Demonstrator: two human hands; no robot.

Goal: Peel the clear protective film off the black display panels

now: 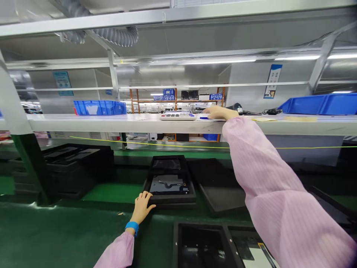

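Note:
My left hand (142, 206), with a blue wristband, rests its fingertips on the front left corner of a black foam tray (170, 201). Its thumb is spread away from the fingers. Inside the tray lies a dark flat panel (169, 184) with a ribbon cable across it. My right hand (216, 112) reaches up onto the white shelf (134, 124), palm down with fingers stretched to the left. A small blue item (204, 118) lies under its fingertips; its kind is unclear. Just left of that hand is a desk calculator (178, 115).
Stacked black foam trays (78, 167) stand at the left; an empty-looking one (220, 186) leans at the right. Another tray (206, 245) with panels lies in front. Blue bins (97, 108) and a dark handheld device (237, 108) are on the shelf. A green post (32, 167) rises left.

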